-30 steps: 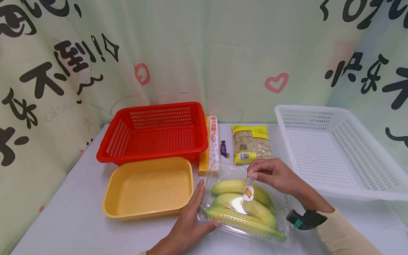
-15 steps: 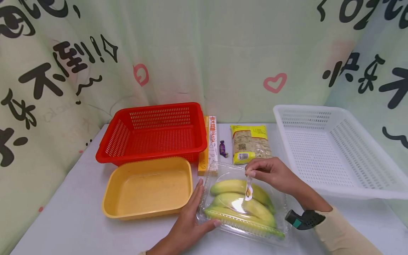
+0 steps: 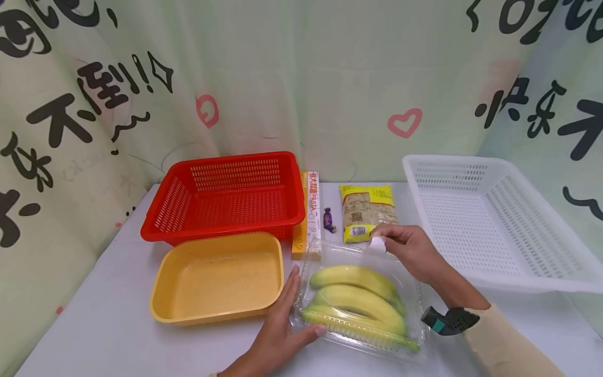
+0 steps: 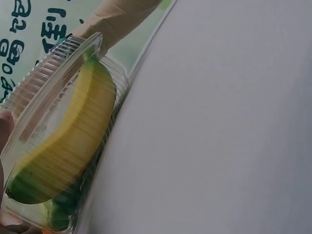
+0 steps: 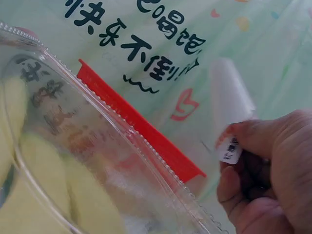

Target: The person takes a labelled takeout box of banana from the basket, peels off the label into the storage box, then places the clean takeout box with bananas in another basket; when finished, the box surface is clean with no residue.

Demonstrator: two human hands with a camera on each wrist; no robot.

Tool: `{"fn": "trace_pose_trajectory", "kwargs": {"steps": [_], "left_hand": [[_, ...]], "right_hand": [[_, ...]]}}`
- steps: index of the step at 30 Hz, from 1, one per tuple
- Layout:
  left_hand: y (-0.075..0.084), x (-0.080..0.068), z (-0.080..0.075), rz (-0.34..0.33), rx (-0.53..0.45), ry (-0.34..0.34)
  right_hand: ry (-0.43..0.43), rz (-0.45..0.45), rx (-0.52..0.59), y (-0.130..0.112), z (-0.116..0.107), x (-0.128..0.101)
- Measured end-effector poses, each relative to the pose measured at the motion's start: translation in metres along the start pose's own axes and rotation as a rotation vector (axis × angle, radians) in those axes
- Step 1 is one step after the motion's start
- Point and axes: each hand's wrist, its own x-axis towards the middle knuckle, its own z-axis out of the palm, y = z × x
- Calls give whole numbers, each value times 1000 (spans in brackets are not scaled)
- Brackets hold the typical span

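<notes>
In the head view a clear plastic clamshell box (image 3: pixel 336 255) lies on the table with several yellow-green bananas (image 3: pixel 358 301) inside. My left hand (image 3: pixel 280 327) rests against its left side, fingers straight, thumb over the near left corner. Over the box's far right part, my right hand (image 3: pixel 414 256) pinches a white sticker (image 3: pixel 377 244) between thumb and fingertips. The right wrist view shows this sticker (image 5: pixel 230 95) curled, with printing at its lower end and apart from the lid. One banana (image 4: pixel 78 136) shows through the box wall in the left wrist view.
To the left stand a yellow tub (image 3: pixel 216 280) and, behind it, a red basket (image 3: pixel 235 204). A pasta box (image 3: pixel 313 209), a purple-wrapped candy (image 3: pixel 328 220) and a yellow-topped bag (image 3: pixel 369 209) lie beyond the clamshell. A white basket (image 3: pixel 471 235) stands at the right.
The sticker has come off the lid and now hangs folded in my right fingers, which have moved slightly up and right. My left hand stays at the box's side.
</notes>
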Motion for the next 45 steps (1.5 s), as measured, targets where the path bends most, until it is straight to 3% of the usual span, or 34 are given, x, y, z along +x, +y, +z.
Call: {"fn": "trace_pose_trajectory", "kwargs": {"steps": [6,12,23,33,39,45], "left_hand": [[3,0,0,-1,-6,16],[4,0,-1,2,-8,13],[6,-2,1,5,-22,49],[9,-2,-1,-20,-14,22],[24,-3,-7,-42,60,-43],[39,-3,-17,17,110,-58]], "right_hand": [[-30,25,-71,-6,3,5],[-11,56,-60,-6,5,7],[-14,235,-167,-7,11,14],[-115,197,-242,-9,9,23],[-133,166,-274,-15,8,29],[-157,135,-297,-23,10,36]]}}
